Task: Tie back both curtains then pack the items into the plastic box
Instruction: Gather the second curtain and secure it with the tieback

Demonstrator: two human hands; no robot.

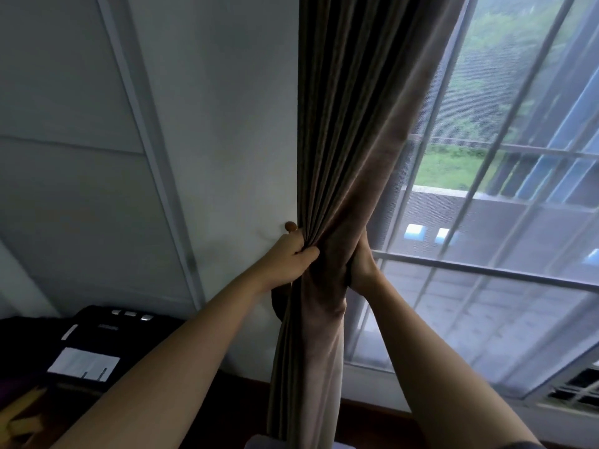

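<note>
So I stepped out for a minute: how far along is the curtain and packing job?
Early on. Nothing looks finished. In hand: the left hand and right hand bunch the brown curtain beside the wall knob, clear of the window; no tie is visibly fastened. Left: securing it, the second curtain, and packing; neither that curtain nor the box is in view.

Curtain hangs between wall — left — and window.
</note>
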